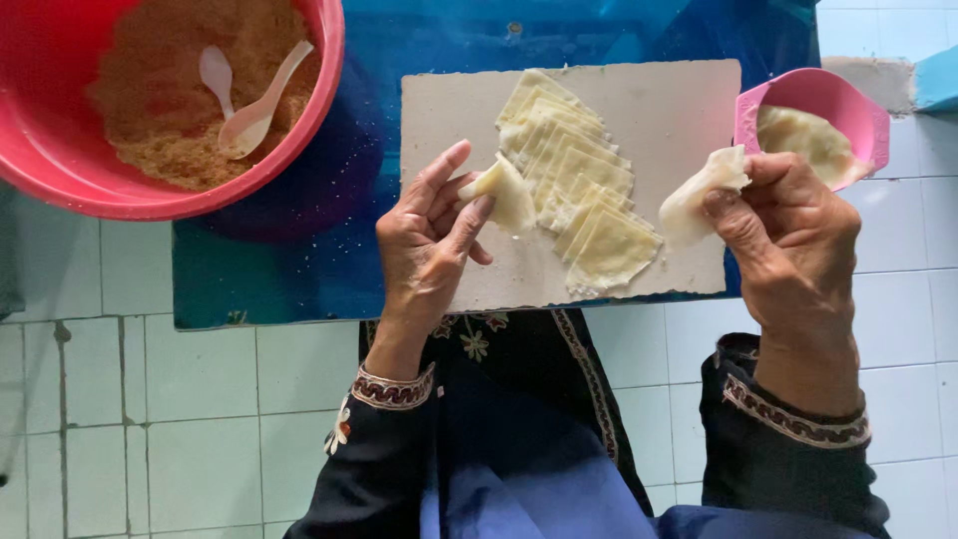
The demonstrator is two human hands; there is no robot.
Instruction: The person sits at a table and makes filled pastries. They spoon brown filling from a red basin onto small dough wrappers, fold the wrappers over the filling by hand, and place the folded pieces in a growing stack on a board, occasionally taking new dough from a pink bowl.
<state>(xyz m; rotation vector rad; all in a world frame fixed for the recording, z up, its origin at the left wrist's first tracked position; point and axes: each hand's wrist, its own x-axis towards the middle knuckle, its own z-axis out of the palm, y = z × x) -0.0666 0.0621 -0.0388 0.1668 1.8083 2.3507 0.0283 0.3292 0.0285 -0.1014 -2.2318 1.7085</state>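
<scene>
From the head camera, your left hand (431, 240) was at the near left edge of the pale board (679, 110), its thumb and fingers pinched shut on a folded wrapper (507, 192) that touched the left side of the overlapping row of flat wrappers (584, 190) lying down the board's middle. Your right hand (793, 225) hovered off the board's right edge, fingers closed on a limp, half-folded wrapper (699, 195), just in front of the small pink bowl (848, 110) at the board's far right corner. The red basin (60, 160) of brown crumbly filling (170, 90), with two pale spoons (254, 100) in it, sat well to the left of the board, on the blue desk (269, 269) under both. The thin sheet in your right hand looked likely to tear or droop open if pinched too hard, and your left hand's piece could have dragged the stacked row askew.
</scene>
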